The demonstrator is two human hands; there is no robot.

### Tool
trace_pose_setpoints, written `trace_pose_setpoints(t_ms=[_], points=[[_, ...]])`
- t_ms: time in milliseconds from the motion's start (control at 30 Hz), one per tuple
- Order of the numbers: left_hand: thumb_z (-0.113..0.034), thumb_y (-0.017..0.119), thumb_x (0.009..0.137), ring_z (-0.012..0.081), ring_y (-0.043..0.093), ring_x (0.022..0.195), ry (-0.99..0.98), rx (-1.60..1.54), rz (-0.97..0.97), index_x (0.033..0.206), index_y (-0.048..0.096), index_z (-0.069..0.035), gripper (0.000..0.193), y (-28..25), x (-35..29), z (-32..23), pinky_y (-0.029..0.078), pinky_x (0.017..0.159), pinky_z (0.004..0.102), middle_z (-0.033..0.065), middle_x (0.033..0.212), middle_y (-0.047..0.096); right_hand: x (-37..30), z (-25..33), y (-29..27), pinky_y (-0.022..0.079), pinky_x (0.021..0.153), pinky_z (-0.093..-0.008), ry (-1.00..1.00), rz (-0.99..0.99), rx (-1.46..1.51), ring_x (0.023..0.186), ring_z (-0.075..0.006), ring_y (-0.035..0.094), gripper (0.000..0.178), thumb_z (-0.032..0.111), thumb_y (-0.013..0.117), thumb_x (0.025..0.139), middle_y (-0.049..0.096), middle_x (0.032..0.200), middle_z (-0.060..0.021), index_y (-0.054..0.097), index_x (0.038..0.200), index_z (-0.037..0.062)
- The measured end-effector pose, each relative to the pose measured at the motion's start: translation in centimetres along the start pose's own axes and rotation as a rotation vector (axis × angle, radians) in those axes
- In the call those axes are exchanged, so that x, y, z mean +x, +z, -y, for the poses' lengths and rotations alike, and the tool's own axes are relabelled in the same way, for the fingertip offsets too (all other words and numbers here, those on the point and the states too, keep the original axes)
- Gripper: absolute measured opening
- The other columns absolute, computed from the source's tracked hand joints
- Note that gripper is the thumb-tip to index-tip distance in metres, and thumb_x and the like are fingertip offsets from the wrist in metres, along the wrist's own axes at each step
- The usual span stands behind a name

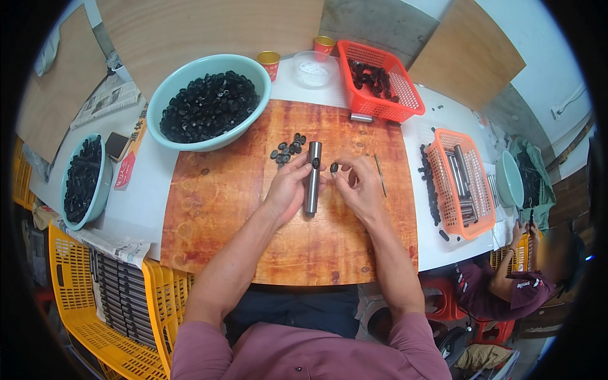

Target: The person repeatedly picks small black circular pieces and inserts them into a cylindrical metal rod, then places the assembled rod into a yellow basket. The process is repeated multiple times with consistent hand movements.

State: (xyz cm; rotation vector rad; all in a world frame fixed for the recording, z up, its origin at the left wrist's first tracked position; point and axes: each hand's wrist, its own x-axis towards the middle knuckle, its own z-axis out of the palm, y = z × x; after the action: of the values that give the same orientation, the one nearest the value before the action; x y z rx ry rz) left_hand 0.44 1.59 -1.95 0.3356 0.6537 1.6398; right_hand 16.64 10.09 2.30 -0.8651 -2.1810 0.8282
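Note:
My left hand [287, 191] is closed around a shiny metal tube [311, 197], which stands nearly lengthwise before me over the wooden board [215, 234]. A dark oval piece or opening shows on the tube's upper half; I cannot tell which. Just right of the tube, my right hand [361, 190] pinches a small black oval rubber piece [334, 168] between thumb and fingertips, apart from the tube. Several like pieces [286, 151] lie loose on the board beyond my left hand. A thin pointed stick [380, 174] rests to the right of my right hand.
Black pieces fill a large pale-green basin [256, 120] and a smaller basin [101, 183]. A red basket [408, 95] stands at the back, an orange basket [481, 196] of metal tubes at right. Yellow crates [114, 323] sit lower left. Another person [506, 285] works at far right.

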Motion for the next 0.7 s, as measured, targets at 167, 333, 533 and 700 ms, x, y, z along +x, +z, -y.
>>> trace_pose_setpoints(t_ms=[167,333,533,700], points=[[-0.005,0.046,0.104,0.0201,0.064,0.106,0.003,-0.008,0.054,0.144,0.044,0.002,0.040,0.7,-0.2,0.6,0.054,0.094,0.0332,0.0131,0.117,0.062,-0.2,-0.1,1.1,0.053,0.065,-0.0372,-0.370,-0.131,-0.059,0.077,-0.0283,0.066,0.025,0.005,0.074,0.079,0.063,0.088,-0.0128,0.069,0.104,0.0027],[-0.004,0.048,0.104,0.0190,0.064,0.109,0.016,0.014,0.062,0.145,0.042,0.003,0.042,0.9,-0.3,0.6,0.054,0.096,0.0325,0.0125,0.119,0.062,-0.1,-0.5,1.0,0.053,0.065,-0.0374,-0.440,-0.121,-0.120,0.077,-0.0284,0.066,0.026,0.004,0.075,0.079,0.063,0.088,-0.0117,0.069,0.105,0.0032],[-0.006,0.048,0.104,0.0171,0.063,0.110,0.000,0.074,0.031,0.145,0.043,0.003,0.042,1.6,-0.7,0.4,0.055,0.094,0.0302,0.0111,0.121,0.060,-0.3,-0.1,0.8,0.053,0.067,-0.0375,-0.427,-0.094,-0.158,0.079,-0.0290,0.066,0.027,0.002,0.075,0.080,0.064,0.091,-0.0131,0.069,0.106,0.0020],[-0.010,0.050,0.105,0.0142,0.063,0.105,-0.002,0.091,0.047,0.144,0.045,0.001,0.040,1.5,-0.9,0.5,0.056,0.089,0.0302,0.0075,0.117,0.061,-0.2,0.0,1.0,0.052,0.060,-0.0358,-0.501,-0.173,-0.218,0.068,-0.0247,0.065,0.024,0.005,0.076,0.078,0.063,0.086,-0.0093,0.070,0.101,0.0038]])
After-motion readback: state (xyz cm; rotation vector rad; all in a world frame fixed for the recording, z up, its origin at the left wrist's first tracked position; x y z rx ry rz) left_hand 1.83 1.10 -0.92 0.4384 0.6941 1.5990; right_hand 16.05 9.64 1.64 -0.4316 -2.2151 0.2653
